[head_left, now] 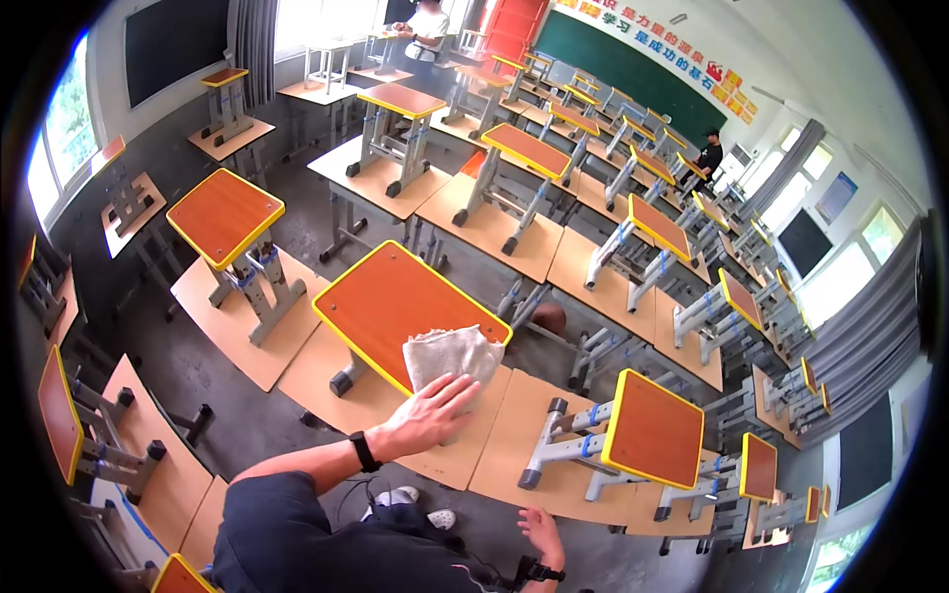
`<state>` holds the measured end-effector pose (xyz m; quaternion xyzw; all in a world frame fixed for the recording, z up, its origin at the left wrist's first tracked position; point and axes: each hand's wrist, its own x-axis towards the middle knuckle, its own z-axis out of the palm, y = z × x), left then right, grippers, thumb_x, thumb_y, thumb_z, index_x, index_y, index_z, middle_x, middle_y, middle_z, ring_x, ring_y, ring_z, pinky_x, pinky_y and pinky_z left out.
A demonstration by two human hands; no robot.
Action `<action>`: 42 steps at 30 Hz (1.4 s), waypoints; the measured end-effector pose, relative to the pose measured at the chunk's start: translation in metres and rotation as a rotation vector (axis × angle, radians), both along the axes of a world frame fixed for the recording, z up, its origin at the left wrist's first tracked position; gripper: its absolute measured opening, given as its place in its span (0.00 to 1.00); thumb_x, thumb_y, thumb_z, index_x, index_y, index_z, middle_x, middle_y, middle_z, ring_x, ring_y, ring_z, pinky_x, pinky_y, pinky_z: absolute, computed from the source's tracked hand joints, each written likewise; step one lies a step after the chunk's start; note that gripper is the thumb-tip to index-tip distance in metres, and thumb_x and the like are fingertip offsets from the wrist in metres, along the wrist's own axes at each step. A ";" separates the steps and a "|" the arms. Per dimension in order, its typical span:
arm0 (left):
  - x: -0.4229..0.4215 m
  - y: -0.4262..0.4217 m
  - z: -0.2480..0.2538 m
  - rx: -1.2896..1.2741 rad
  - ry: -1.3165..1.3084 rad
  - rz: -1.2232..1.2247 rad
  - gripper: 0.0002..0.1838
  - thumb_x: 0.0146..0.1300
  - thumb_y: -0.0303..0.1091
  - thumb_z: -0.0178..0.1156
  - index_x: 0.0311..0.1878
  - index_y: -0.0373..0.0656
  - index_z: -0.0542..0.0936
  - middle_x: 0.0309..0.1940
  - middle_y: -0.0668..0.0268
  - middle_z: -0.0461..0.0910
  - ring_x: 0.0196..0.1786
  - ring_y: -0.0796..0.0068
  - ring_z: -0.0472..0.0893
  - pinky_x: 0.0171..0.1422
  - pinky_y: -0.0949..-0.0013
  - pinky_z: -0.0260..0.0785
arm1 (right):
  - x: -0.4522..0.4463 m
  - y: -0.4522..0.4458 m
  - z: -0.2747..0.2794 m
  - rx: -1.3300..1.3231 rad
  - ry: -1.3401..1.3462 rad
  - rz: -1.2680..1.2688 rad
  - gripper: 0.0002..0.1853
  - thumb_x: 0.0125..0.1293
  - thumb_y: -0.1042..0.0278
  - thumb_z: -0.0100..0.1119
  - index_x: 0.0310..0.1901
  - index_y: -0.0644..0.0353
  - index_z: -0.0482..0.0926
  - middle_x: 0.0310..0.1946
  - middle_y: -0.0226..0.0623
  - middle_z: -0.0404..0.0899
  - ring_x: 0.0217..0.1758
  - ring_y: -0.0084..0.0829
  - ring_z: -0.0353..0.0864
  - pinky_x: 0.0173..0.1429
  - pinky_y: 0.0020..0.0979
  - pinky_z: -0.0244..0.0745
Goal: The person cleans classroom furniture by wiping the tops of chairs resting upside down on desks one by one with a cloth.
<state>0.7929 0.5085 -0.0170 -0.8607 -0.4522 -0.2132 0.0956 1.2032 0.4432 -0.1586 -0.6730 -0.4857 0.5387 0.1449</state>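
My left hand [425,415], with a black band at its wrist, holds a greyish-white cloth [450,356]. Its fingers lie extended along the cloth's lower part. The cloth rests over the near right part of an orange-brown stool seat [395,296] with a yellow rim. This stool stands on a light wooden desk [435,463], and its legs are mostly hidden under the seat. My right hand [541,532] hangs low at the right, wearing a dark watch. It is open with nothing in it, below the desk edge and near a tipped stool [652,430].
Rows of desks with stools on top fill the classroom, including a stool [225,217] to the left. One person [425,35] stands at the back left, another [710,156] near the green board [633,74]. Grey curtains [860,326] hang at right. My shoes [400,497] show below.
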 end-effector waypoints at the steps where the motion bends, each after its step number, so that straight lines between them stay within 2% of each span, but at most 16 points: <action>1: -0.001 0.000 -0.001 -0.012 0.001 -0.005 0.20 0.57 0.34 0.62 0.55 0.47 0.82 0.76 0.49 0.65 0.78 0.52 0.66 0.82 0.49 0.56 | -0.003 -0.005 -0.004 -0.012 0.001 -0.005 0.21 0.81 0.54 0.49 0.64 0.60 0.75 0.57 0.39 0.85 0.48 0.30 0.87 0.48 0.30 0.81; 7: -0.002 0.000 -0.004 -0.011 -0.136 -0.057 0.19 0.55 0.34 0.63 0.52 0.45 0.82 0.74 0.47 0.66 0.78 0.49 0.66 0.82 0.47 0.57 | -0.036 0.001 0.013 0.031 -0.017 0.116 0.21 0.81 0.55 0.50 0.63 0.62 0.75 0.56 0.39 0.85 0.48 0.28 0.86 0.49 0.30 0.80; 12: -0.005 0.004 0.001 -0.036 -0.175 -0.061 0.23 0.54 0.35 0.65 0.56 0.45 0.80 0.73 0.51 0.68 0.76 0.52 0.67 0.81 0.48 0.58 | -0.049 0.016 0.014 0.071 -0.034 0.153 0.20 0.81 0.56 0.50 0.63 0.63 0.75 0.55 0.38 0.85 0.47 0.28 0.85 0.49 0.29 0.80; 22: -0.004 0.002 0.002 -0.073 -0.246 -0.055 0.25 0.54 0.35 0.66 0.58 0.43 0.79 0.73 0.49 0.67 0.76 0.51 0.66 0.82 0.49 0.56 | -0.040 0.018 -0.009 0.019 -0.044 0.218 0.20 0.81 0.56 0.53 0.64 0.60 0.75 0.53 0.35 0.85 0.47 0.27 0.85 0.48 0.28 0.79; 27: -0.004 0.001 0.006 -0.080 -0.237 -0.042 0.25 0.55 0.35 0.66 0.58 0.42 0.79 0.73 0.49 0.68 0.76 0.51 0.67 0.81 0.49 0.57 | -0.047 0.023 0.001 -0.007 -0.003 0.211 0.20 0.80 0.56 0.53 0.64 0.61 0.75 0.53 0.35 0.85 0.48 0.27 0.85 0.48 0.28 0.78; 35: 0.004 0.000 0.005 -0.113 -0.243 0.037 0.37 0.55 0.32 0.68 0.71 0.46 0.72 0.74 0.54 0.69 0.76 0.54 0.68 0.81 0.49 0.57 | -0.044 0.027 0.006 0.056 0.040 0.278 0.20 0.80 0.57 0.54 0.63 0.63 0.74 0.49 0.36 0.87 0.46 0.25 0.84 0.48 0.27 0.78; 39: 0.008 0.000 0.002 -0.118 -0.254 0.069 0.37 0.54 0.30 0.68 0.71 0.44 0.72 0.73 0.55 0.71 0.76 0.55 0.69 0.82 0.49 0.57 | -0.032 0.021 0.005 0.097 0.047 0.268 0.20 0.80 0.58 0.54 0.64 0.63 0.74 0.49 0.37 0.87 0.46 0.24 0.83 0.48 0.27 0.78; 40: 0.009 0.001 -0.003 -0.131 -0.203 0.110 0.40 0.55 0.33 0.70 0.74 0.48 0.71 0.75 0.60 0.70 0.78 0.59 0.67 0.83 0.51 0.55 | -0.028 0.019 0.004 0.098 0.043 0.259 0.20 0.80 0.58 0.54 0.64 0.63 0.74 0.50 0.37 0.87 0.46 0.24 0.83 0.48 0.27 0.78; 42: 0.012 0.001 -0.006 -0.141 -0.245 0.126 0.37 0.57 0.35 0.69 0.73 0.48 0.72 0.74 0.61 0.71 0.78 0.59 0.68 0.83 0.51 0.55 | -0.019 0.016 -0.002 0.089 0.054 0.255 0.21 0.80 0.58 0.54 0.64 0.64 0.74 0.50 0.37 0.87 0.46 0.24 0.83 0.48 0.27 0.78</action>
